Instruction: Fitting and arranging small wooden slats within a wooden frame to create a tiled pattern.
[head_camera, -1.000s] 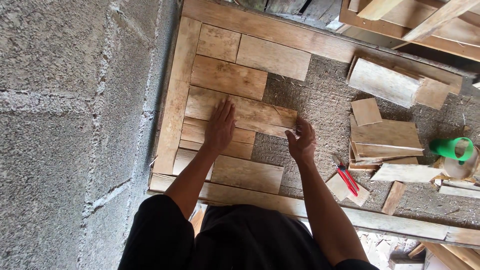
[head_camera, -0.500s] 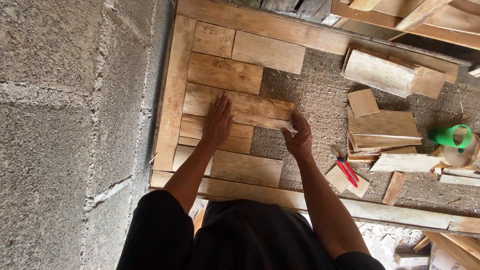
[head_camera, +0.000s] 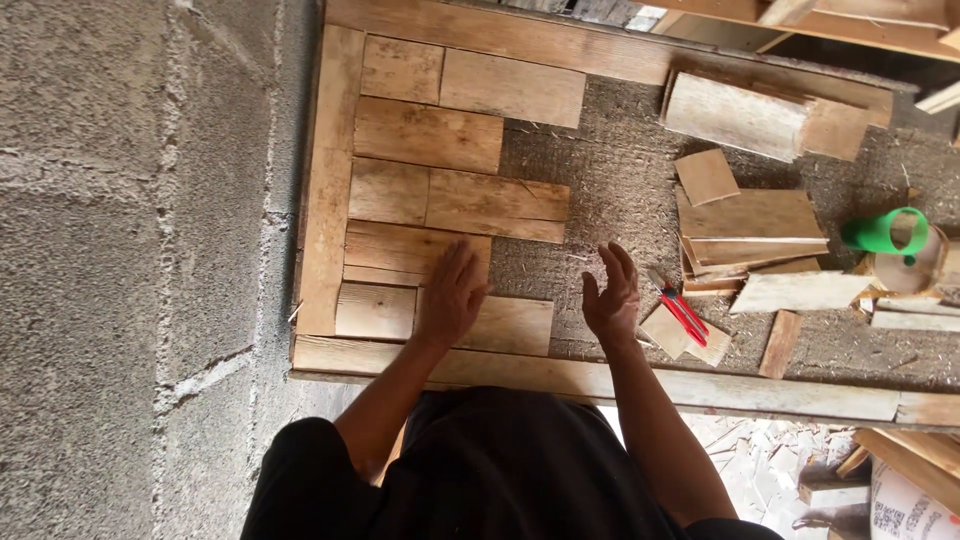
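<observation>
My left hand (head_camera: 452, 295) lies flat, fingers spread, on the lower wooden planks (head_camera: 505, 322) laid inside a wooden frame (head_camera: 330, 180). Several more planks (head_camera: 458, 200) fill the frame's left part in staggered rows. My right hand (head_camera: 612, 295) hovers open and edge-on above the bare rough board (head_camera: 610, 190), holding nothing. A red pen-like tool (head_camera: 682, 315) lies just right of that hand on small wood offcuts.
A stack of loose plank pieces (head_camera: 750, 230) sits to the right, with a larger piece (head_camera: 740, 115) above it. A green cup-shaped thing (head_camera: 885, 232) rests at the far right. A grey block wall (head_camera: 130, 250) fills the left side. Wood scraps (head_camera: 830, 480) lie below.
Both hands have drawn back toward me from the middle plank. The left now rests on the lower planks; the right has lifted off the wood and turned edge-on.
</observation>
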